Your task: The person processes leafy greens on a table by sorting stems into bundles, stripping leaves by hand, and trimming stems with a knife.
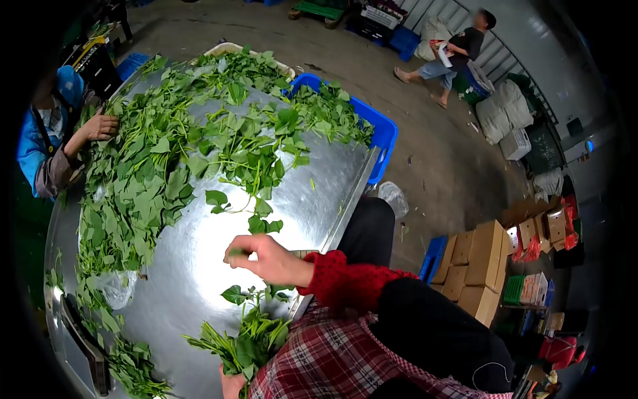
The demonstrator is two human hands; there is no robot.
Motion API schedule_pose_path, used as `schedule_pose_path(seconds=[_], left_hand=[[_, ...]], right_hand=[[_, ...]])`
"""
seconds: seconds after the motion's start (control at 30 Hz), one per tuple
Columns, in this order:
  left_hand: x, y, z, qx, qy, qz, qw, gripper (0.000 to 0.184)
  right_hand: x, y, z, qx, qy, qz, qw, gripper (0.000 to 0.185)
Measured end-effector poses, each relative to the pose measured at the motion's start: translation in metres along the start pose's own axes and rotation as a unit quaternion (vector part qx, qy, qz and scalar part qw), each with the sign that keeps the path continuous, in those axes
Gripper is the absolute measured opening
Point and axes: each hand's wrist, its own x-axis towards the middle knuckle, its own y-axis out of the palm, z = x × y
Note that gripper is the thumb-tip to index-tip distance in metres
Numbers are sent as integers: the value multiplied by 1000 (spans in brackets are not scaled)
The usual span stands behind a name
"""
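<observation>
At the bottom of the head view my left hand is closed round a bunch of sweet potato greens, its stems pointing left; the bunch hides most of the fingers. My right hand, in a red sleeve, is above the bare metal tabletop. Its thumb and fingers pinch together on a small green leaf piece, partly hidden. A large pile of greens spreads over the table's far side, and loose sprigs lie beyond my right hand.
Across the table a co-worker's hand touches the pile. A blue crate with greens adjoins the table edge. A clear plastic bag and a dark metal bar lie at left. Cardboard boxes stand at right; a person walks behind.
</observation>
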Motion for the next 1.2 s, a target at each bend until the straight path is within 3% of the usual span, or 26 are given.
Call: schedule_pose_path(seconds=[0.03, 0.07, 0.1, 0.13, 0.2, 0.27, 0.3, 0.33, 0.37, 0.4, 0.47, 0.53, 0.6, 0.63, 0.7, 0.73, 0.8, 0.87, 0.93, 1.0, 1.07, 1.13, 1.17, 1.2], left_hand=[[-3, 4, -9, -46, -28, 7, 999, 37], [-9, 7, -17, -50, -24, 4, 998, 37], [-10, 9, -23, -58, -28, 5, 998, 37], [-12, 10, -23, -67, -34, 8, 997, 37], [-15, 11, -20, -87, -45, 10, 995, 37], [-20, 10, -16, -107, -57, 6, 993, 37], [-22, 9, -15, -117, -63, 4, 991, 37], [-23, 9, -14, -124, -68, 3, 990, 37], [-24, 7, -14, -132, -74, 2, 989, 36], [-25, 5, -13, -138, -78, 1, 987, 36], [-26, 4, -12, -155, -92, -3, 984, 36], [-28, 5, -9, -174, -118, -4, 978, 36], [-28, 4, -6, -187, -146, -4, 971, 36], [-28, 4, -4, -196, -162, -3, 967, 36], [-39, 10, 0, -187, -107, -15, 976, 25], [-43, 12, 0, -174, -52, -19, 983, 16], [-45, 11, -3, -178, -51, -13, 983, 13], [-43, 6, -4, -186, -53, -2, 981, 10], [-41, 5, -4, -179, -53, -7, 982, 16], [-39, 9, -4, -169, -50, -13, 984, 23], [-35, 12, -5, -156, -45, -17, 987, 29], [-29, 12, -4, -135, -35, -22, 990, 36], [-24, 12, 2, -117, -26, -27, 992, 39], [-22, 14, -1, -104, -14, -26, 994, 42]], right_hand=[[-5, -4, 9, -53, -12, 45, 997, 23], [-8, 13, -18, -242, -155, 87, 954, 40], [-22, 31, -31, -347, -207, 105, 909, 47], [-28, 44, -35, -404, -263, 174, 859, 42], [-22, 66, -47, -323, -215, 211, 897, 34], [-8, 47, -41, -127, -147, 96, 976, 27], [1, 38, -36, -21, -125, 35, 991, 20], [7, 19, -22, 2, -38, -3, 999, 20], [13, 4, -20, 97, -65, -57, 992, 24], [8, -8, -10, 94, -82, -86, 988, 26], [-15, -14, -2, -90, 75, 65, 991, 31], [-33, 9, -18, -306, 73, 231, 921, 39], [-46, 39, -33, -471, 5, 273, 839, 47], [-47, 47, -43, -471, 2, 278, 837, 47], [-43, 55, -56, -364, -29, 250, 897, 38], [-41, 53, -56, -363, -34, 253, 896, 38], [-36, 40, -51, -174, -55, 169, 969, 22], [-23, 24, -57, -68, 39, 59, 995, 13], [-10, -1, -28, -120, 12, -34, 992, 15], [-7, 9, -16, -267, -155, 39, 950, 31], [-15, 33, -20, -394, -271, 119, 870, 31], [-14, 52, -29, -395, -224, 274, 848, 31], [-9, 60, -32, -395, -50, 335, 854, 25], [-5, 55, -39, -301, -31, 343, 889, 22]])
